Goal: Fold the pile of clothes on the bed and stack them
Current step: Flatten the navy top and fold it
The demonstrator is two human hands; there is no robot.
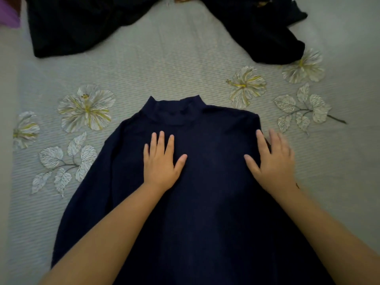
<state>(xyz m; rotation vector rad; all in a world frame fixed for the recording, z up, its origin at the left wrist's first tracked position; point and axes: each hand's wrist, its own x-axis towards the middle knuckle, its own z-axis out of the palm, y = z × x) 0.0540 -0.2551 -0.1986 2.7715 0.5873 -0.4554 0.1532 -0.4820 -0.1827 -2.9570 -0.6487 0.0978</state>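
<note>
A navy high-neck top [205,182] lies flat on the bed, collar pointing away from me. Its left sleeve runs down along the left side; its right side ends in a straight folded edge. My left hand [161,161] rests palm down on the chest, fingers spread. My right hand [273,159] lies flat on the right edge of the top, half on the bed sheet. Neither hand grips any cloth. The lower hem is out of view.
The bed sheet [174,68] is pale grey with printed flowers and leaves. A black garment [78,25] lies crumpled at the far left, another dark garment [261,31] at the far right. A purple object [9,15] shows at the top left corner.
</note>
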